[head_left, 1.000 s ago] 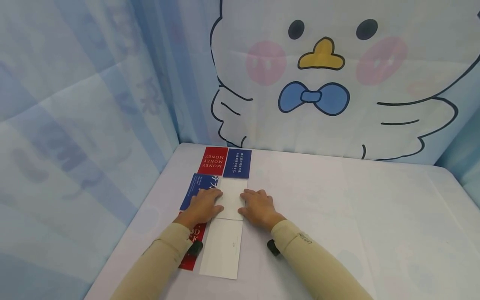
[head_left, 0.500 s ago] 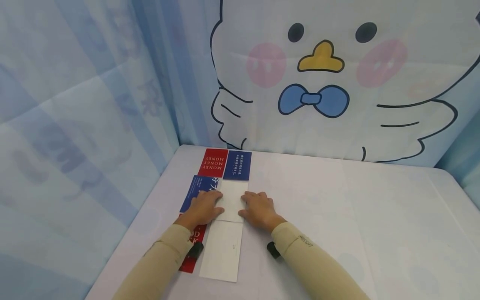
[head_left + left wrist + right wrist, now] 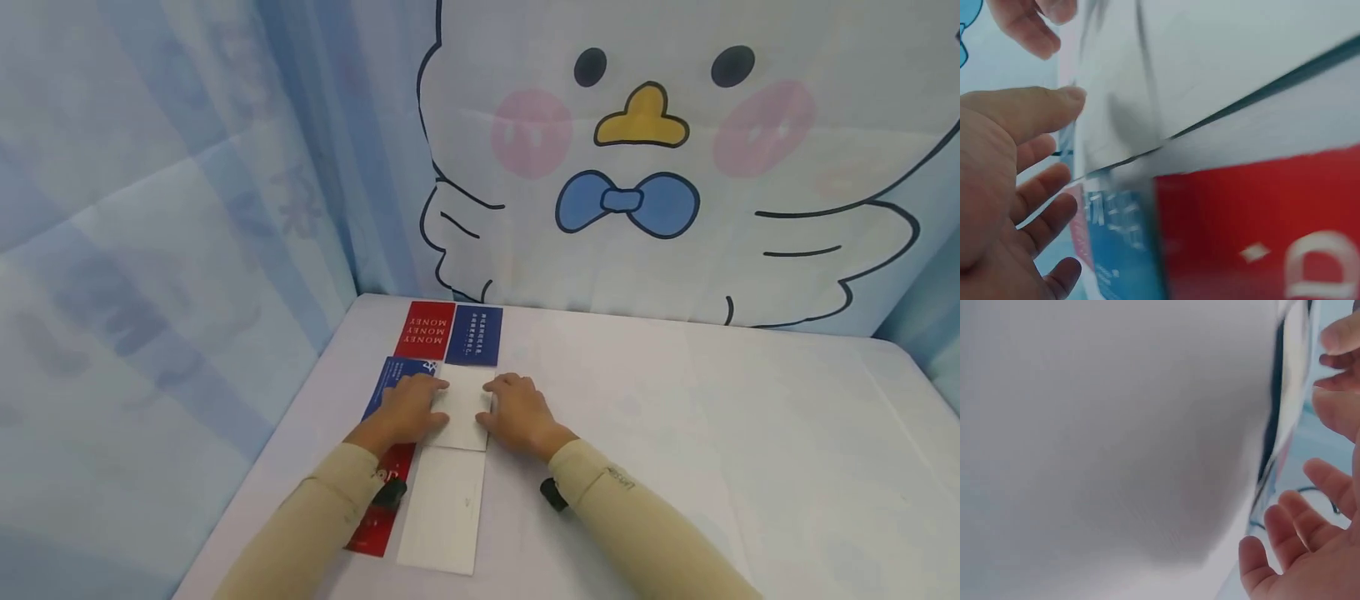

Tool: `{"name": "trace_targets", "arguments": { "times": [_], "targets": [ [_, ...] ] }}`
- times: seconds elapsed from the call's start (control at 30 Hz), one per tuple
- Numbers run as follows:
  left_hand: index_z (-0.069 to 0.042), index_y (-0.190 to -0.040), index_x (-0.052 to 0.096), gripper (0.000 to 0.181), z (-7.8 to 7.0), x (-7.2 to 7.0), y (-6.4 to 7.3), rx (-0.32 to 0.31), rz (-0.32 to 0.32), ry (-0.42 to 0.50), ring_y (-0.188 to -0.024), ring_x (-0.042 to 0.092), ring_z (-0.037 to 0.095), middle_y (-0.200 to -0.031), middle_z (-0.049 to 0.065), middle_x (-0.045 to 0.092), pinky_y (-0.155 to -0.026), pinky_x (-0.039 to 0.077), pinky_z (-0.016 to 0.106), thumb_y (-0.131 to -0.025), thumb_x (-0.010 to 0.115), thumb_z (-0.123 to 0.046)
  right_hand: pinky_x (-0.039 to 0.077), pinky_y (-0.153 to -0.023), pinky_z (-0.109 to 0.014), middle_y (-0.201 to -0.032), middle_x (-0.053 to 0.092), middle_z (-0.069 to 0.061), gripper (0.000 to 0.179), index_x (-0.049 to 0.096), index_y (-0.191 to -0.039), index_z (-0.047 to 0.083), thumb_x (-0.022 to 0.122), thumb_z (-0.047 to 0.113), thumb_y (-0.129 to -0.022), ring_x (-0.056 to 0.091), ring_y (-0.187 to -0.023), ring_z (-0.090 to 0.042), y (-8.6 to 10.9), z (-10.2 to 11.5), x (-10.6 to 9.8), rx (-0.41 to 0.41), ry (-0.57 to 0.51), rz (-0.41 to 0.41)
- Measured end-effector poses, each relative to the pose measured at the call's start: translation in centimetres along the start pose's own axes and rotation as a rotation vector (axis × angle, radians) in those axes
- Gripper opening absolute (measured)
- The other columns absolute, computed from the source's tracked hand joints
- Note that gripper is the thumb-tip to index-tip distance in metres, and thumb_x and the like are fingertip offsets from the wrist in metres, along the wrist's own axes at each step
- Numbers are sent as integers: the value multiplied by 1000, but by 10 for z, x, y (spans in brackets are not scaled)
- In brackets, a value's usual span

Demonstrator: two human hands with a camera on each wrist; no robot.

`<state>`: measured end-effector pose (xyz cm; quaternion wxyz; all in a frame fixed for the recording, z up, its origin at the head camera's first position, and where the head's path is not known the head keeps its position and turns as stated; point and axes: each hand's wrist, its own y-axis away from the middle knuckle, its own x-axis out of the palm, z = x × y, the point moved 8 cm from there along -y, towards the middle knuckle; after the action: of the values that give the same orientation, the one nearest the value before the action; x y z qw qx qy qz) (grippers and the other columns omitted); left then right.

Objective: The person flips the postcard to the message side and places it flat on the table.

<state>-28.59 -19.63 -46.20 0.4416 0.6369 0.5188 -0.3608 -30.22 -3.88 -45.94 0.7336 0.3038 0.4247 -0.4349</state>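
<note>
In the head view a blank white card [image 3: 461, 408] lies on the table between my two hands. My left hand [image 3: 408, 410] is at its left side, partly over a blue printed card [image 3: 386, 383], with thumb and forefinger near the white edge. My right hand [image 3: 521, 415] is at the right edge, fingers relaxed. Both wrist views show loosely spread fingers with nothing gripped; contact with the card is hard to tell. A second white card [image 3: 442, 508] lies just below the first. A red printed card [image 3: 375, 529] is partly hidden under my left forearm.
Behind the hands, a red card [image 3: 425, 329] with "MONEY" lettering lies beside a dark blue card [image 3: 474, 335] at the table's far edge. A white cloth covers the table [image 3: 675, 433]. Curtains [image 3: 187, 208] hang at the left and back.
The head view shifts slightly. My hands rise a little relative to the cards, and more of the lower red card shows beside my left sleeve. The white cards stay in place.
</note>
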Motion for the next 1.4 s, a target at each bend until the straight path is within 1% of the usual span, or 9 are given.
{"name": "trace_targets", "arguments": {
  "times": [0.13,0.27,0.43,0.73,0.87,1.0,1.13,1.2,1.4],
  "targets": [
    [-14,-142,57,57,-1,-16,-11,27,-51,26,-136,42,35,-145,13,51,-109,33,62,-90,76,-30,39,-109,-52,-142,52,-16,50,61,-135,5,68,33,-94,47,-130,-36,-13,-9,-18,13,-10,-47],
    [-10,-143,54,59,2,-30,-29,39,-103,45,-136,42,34,-147,13,49,-110,35,58,-92,74,-30,38,-109,-52,-145,51,-16,51,59,-136,4,67,33,-95,46,-132,-38,-29,-20,-36,25,12,-59],
    [-13,-149,48,68,5,-36,-50,12,-110,76,-137,40,34,-149,11,48,-111,32,59,-90,76,-30,35,-112,-53,-150,48,-14,58,53,-143,5,68,34,-95,43,-135,-37,-48,-32,-48,45,26,-28],
    [-17,-151,46,73,1,-30,-81,16,-45,106,-142,33,35,-152,11,45,-114,21,65,-88,78,-33,31,-114,-53,-152,46,-10,76,45,-151,12,79,36,-87,41,-139,-33,-76,-35,-40,73,-35,52],
    [-20,-152,45,73,2,-21,-88,-20,5,145,-143,30,37,-154,13,42,-112,19,69,-88,78,-33,32,-113,-52,-152,46,-11,78,44,-151,12,80,37,-86,40,-140,-32,-83,-35,-28,62,-42,85],
    [-22,-152,45,74,4,-16,-95,-54,25,158,-145,26,42,-155,16,39,-108,15,75,-87,78,-34,32,-113,-52,-151,47,-12,75,47,-150,14,78,38,-87,42,-138,-33,-87,-38,-21,64,-18,90],
    [-22,-151,46,74,5,-12,-102,-79,49,164,-144,24,48,-155,17,38,-105,18,77,-87,78,-36,32,-113,-54,-148,50,-13,71,50,-149,14,77,39,-88,45,-134,-34,-91,-41,-20,68,0,100],
    [-21,-151,47,73,4,-9,-106,-78,58,164,-143,25,47,-154,18,39,-106,19,76,-87,77,-38,33,-112,-54,-145,52,-14,66,52,-147,13,75,38,-89,47,-132,-35,-93,-43,-19,71,4,108],
    [-20,-150,48,74,7,-4,-105,-81,65,155,-143,28,42,-152,16,41,-110,15,73,-85,77,-42,35,-111,-54,-141,56,-12,59,56,-142,13,72,37,-91,49,-128,-35,-92,-46,-16,99,-3,111]
  ]
}}
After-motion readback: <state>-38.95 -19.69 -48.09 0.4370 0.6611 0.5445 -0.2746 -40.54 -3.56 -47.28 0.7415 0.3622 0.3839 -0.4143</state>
